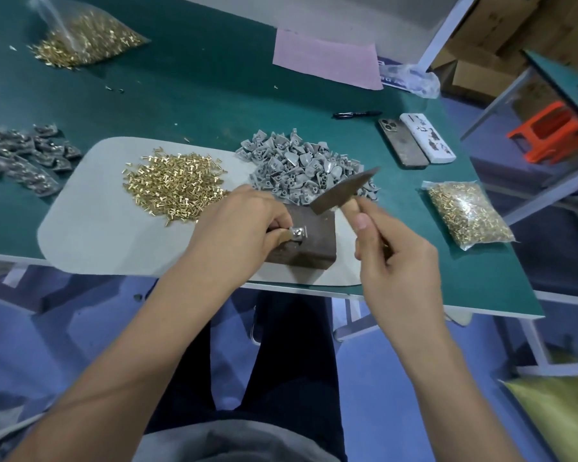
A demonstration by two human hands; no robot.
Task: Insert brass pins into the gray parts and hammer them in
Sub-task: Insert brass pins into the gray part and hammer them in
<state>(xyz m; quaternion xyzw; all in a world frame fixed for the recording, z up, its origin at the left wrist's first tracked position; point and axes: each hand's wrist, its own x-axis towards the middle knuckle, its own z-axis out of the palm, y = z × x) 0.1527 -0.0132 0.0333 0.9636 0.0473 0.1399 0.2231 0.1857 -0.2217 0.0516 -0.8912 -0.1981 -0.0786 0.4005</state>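
Head view: left hand (pixel 244 225) pinches the gray part (pixel 297 233) flat on the dark block (pixel 309 243) at the bench (pixel 214 105) front edge. Right hand (pixel 392 258) grips the hammer (pixel 342 191) handle; head raised just up-right of the part, long axis slanting up-right. Strike path looks down-left; left fingertips close to it.

The desk (pixel 187 81) is dark teal with a white edge. On it lies a pale grey mat (pixel 90 221) carrying a heap of shiny golden brass pins (pixel 176 185) and a heap of matt gray parts (pixel 301 168). The block (pixel 307 241) is dark brown, the hammer (pixel 344 190) rusty brown with a light wooden handle. A pink sheet (pixel 324 60) lies farther back, a bright orange stool (pixel 551 135) stands off to the side, and the floor (pixel 80 328) is blue.
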